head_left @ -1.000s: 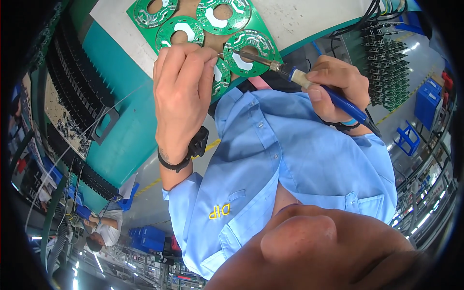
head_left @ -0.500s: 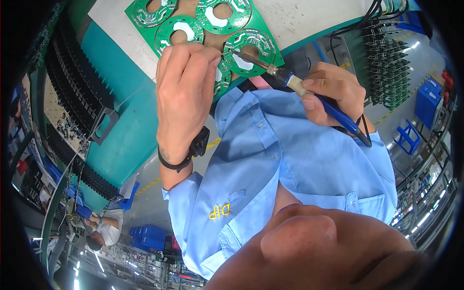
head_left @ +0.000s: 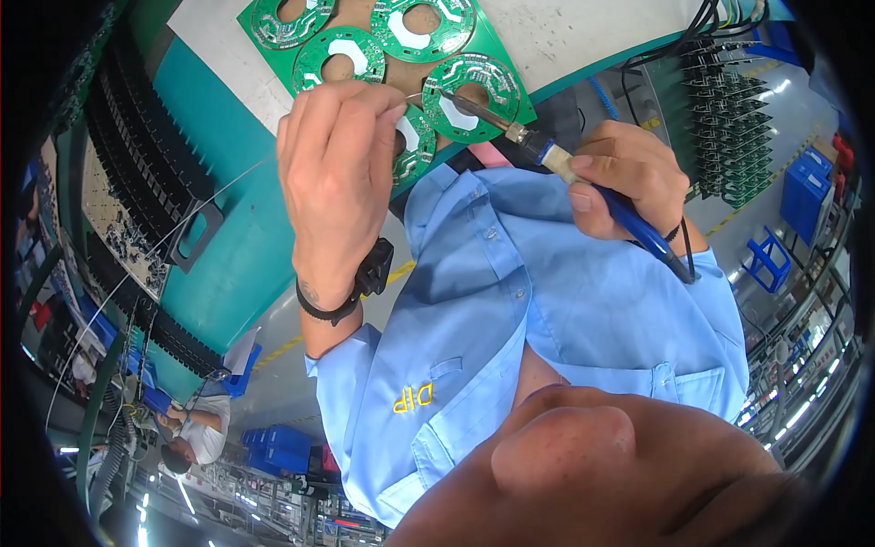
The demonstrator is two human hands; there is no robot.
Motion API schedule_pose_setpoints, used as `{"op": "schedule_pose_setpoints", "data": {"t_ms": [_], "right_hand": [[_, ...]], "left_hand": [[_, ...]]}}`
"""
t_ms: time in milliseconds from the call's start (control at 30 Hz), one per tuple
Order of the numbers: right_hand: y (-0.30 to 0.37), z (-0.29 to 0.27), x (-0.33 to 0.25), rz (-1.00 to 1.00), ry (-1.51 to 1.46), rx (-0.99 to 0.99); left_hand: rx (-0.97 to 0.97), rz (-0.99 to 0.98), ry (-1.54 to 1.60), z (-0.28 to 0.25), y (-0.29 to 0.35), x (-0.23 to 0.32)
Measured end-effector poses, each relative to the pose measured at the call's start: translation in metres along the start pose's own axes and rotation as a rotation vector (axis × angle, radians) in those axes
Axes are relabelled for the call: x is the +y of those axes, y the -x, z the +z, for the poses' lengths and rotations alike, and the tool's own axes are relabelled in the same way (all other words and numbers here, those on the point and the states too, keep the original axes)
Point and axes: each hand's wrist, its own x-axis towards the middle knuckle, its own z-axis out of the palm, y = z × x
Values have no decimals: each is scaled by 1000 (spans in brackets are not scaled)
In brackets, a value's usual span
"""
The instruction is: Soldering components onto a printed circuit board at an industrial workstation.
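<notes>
A blue-handled soldering iron (head_left: 554,159) is gripped in my right hand (head_left: 635,171), thumb and fingers wrapped round its rear part. Its metal tip meets or hovers just above the left edge of the nearest right-hand disc on a green circuit board panel (head_left: 504,56); contact is too small to tell. My left hand (head_left: 335,178) pinches a thin solder wire (head_left: 413,96), whose short end points at the iron's tip. From the other side of that hand the wire trails away to the lower left. My left hand partly hides the nearest left-hand disc.
The panel lies on a pale sheet (head_left: 228,38) over a green tabletop (head_left: 239,260). Black slotted racks (head_left: 150,150) stand at left, beside a tray of small parts (head_left: 128,239). Several green boards (head_left: 734,137) are stacked at right. A co-worker (head_left: 208,430) sits in the distance.
My left hand has shifted slightly left, away from the iron's tip, baring more of the near left disc and the wire's end. The iron has barely moved.
</notes>
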Motion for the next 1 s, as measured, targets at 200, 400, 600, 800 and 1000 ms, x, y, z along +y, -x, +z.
{"op": "schedule_pose_setpoints", "data": {"t_ms": [200, 400, 600, 800, 1000], "right_hand": [[-7, -10, 1, -18, -12, 51], [-19, -10, 12, -37, -89, 119], [-37, -1, 11, -69, -103, 53], [-41, 5, 13, -29, -42, 5], [-38, 13, 14, 47, -81, 4]], "left_hand": [[62, -56, -40, -10, 0, -4], [-5, -213, 25, -35, -2, -14], [-80, -102, 101, -42, -14, -24], [-114, 71, -43, -38, -21, -29], [-68, 22, 35, -28, -19, -28]]}}
